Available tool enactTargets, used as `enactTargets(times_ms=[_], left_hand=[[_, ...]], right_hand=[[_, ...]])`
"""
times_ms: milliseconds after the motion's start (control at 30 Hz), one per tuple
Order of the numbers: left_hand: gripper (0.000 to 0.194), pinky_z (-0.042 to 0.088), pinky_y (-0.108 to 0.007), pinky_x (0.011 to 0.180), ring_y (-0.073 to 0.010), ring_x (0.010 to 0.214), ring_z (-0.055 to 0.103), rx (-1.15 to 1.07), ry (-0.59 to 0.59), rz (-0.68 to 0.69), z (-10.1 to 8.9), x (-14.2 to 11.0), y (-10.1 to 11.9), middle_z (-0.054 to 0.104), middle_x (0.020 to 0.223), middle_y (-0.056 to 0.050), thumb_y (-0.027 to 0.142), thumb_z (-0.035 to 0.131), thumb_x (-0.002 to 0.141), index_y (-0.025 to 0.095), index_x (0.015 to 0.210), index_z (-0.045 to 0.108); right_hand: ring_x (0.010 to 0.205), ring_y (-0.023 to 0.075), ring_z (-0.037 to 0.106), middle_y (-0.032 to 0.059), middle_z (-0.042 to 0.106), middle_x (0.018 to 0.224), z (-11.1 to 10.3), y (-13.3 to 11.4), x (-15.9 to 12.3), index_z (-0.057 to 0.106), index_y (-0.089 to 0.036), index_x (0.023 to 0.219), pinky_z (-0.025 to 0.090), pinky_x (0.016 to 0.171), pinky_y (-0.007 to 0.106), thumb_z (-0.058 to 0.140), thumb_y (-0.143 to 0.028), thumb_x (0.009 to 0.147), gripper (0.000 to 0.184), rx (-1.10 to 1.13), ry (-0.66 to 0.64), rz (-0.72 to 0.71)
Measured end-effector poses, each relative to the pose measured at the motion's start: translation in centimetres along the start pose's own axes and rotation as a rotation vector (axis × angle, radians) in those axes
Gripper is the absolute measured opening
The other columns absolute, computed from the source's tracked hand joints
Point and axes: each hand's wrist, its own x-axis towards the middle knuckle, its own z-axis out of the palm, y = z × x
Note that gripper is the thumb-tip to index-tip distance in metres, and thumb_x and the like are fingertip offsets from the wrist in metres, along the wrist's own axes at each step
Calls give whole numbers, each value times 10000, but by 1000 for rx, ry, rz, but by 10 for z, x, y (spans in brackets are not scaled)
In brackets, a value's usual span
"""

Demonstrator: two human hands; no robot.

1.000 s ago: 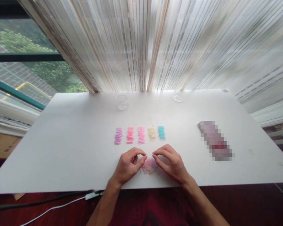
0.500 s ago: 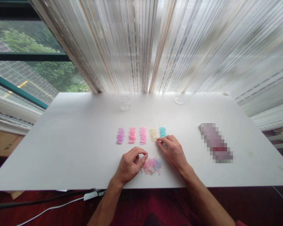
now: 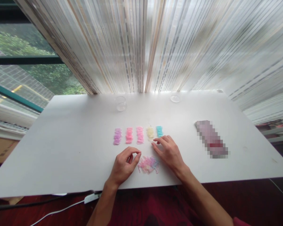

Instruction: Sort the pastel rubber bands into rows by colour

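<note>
A mixed heap of tiny pastel pieces lies near the front edge of the white table. Behind it stand five sorted rows: purple, pink, lighter pink, yellow and teal. My left hand rests just left of the heap, thumb and forefinger pinched together; what they hold is too small to see. My right hand reaches forward with its fingertips pressed down at the near end of the yellow and teal rows.
A small clear cup and a clear lid stand at the back of the table by the striped curtain. A blurred-out flat object lies to the right. A white cable runs under the front edge.
My right hand left the mixed heap and moved forward to the near end of the yellow and teal rows. My left hand stayed pinched beside the heap.
</note>
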Motion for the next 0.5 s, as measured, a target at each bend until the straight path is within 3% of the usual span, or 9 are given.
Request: enactTargets(times_ms=[233,500], left_hand=[[72,450,-193,535,-86,569,510,-10,23,-13,1,0,-3,693,858,-17,218,636,954,185,927,695],[52,432,-179,519,-77,568,504,-16,23,3,1,-1,-4,683,854,-5,197,642,952,188,933,689]], right_hand=[[772,232,588,53,650,790,8,-1,6,702,-202,895,524,721,369,608,-157,967,127,-62,-24,-13],[791,217,598,45,662,802,-1,3,7,712,-195,928,520,735,342,601,-172,990,129,-26,8,-10]])
